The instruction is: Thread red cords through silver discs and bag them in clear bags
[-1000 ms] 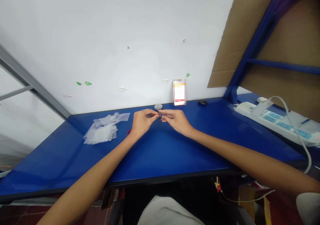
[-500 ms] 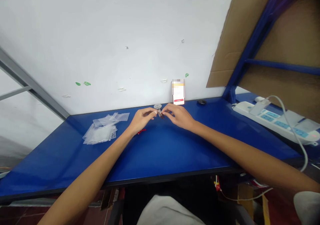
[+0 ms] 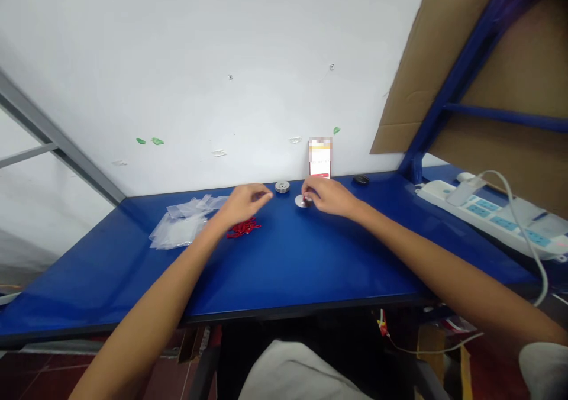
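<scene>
Nearest us, our forearms (image 3: 155, 293) reach across the blue counter (image 3: 302, 270). Our left hand (image 3: 244, 205) lies at about eleven o'clock, fingers loosely curled and holding nothing, just above a small heap of red pieces (image 3: 243, 228), too small to make out singly. Our right hand (image 3: 331, 197) lies at about one o'clock, closed down with its fingertips (image 3: 308, 194) on a flat silver disc (image 3: 302, 202); we cannot tell whether it grips the disc or something small on it.

Between the hands and farther off, a round metal piece (image 3: 282, 187) sits near the counter's back edge. Clear plastic bags (image 3: 177, 232) lie at ten o'clock, just beyond our left hand. At one o'clock a card (image 3: 320, 158) stands against the white wall (image 3: 177, 63), its print blurred, with a black round object (image 3: 361, 179) beside it. At two o'clock is a white power strip (image 3: 488, 216) with blue sockets, beneath a cardboard sheet (image 3: 421, 92) in a blue metal frame (image 3: 468, 63).
</scene>
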Demonstrator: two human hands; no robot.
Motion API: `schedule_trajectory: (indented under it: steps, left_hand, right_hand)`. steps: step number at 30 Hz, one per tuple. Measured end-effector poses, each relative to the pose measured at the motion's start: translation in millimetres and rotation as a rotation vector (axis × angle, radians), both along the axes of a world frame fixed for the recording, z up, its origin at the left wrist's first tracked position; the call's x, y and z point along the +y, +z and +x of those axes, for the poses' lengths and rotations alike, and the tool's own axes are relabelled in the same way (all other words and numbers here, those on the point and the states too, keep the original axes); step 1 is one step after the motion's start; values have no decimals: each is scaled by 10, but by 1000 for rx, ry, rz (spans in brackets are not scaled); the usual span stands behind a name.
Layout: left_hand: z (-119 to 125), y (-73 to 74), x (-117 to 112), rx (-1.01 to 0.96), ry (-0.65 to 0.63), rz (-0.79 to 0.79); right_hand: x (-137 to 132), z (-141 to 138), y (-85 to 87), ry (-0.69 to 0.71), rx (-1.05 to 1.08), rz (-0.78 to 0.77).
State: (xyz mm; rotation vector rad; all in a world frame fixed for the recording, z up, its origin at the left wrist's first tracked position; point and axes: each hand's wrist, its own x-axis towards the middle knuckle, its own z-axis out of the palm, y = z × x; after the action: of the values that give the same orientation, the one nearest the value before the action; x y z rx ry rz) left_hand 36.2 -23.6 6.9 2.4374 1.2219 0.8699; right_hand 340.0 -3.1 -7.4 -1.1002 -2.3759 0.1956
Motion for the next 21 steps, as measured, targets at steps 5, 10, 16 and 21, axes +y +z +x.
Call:
schedule_trajectory:
  steps: [5,10,16,21]
  left_hand:
    - [-585,220,181,248,48,-176]
    - [-818,182,269,400,36,-362]
    - [-786,89,283,411,29,-398]
    - [-791,20,316,363,-25,-368]
  right_hand:
    - [113,258,76,-87,-212,-15]
    - [75,25,-35,-35,-131,122]
    - [386,-491,-112,18,-313,266]
    - [650,-575,-198,33,-380,172]
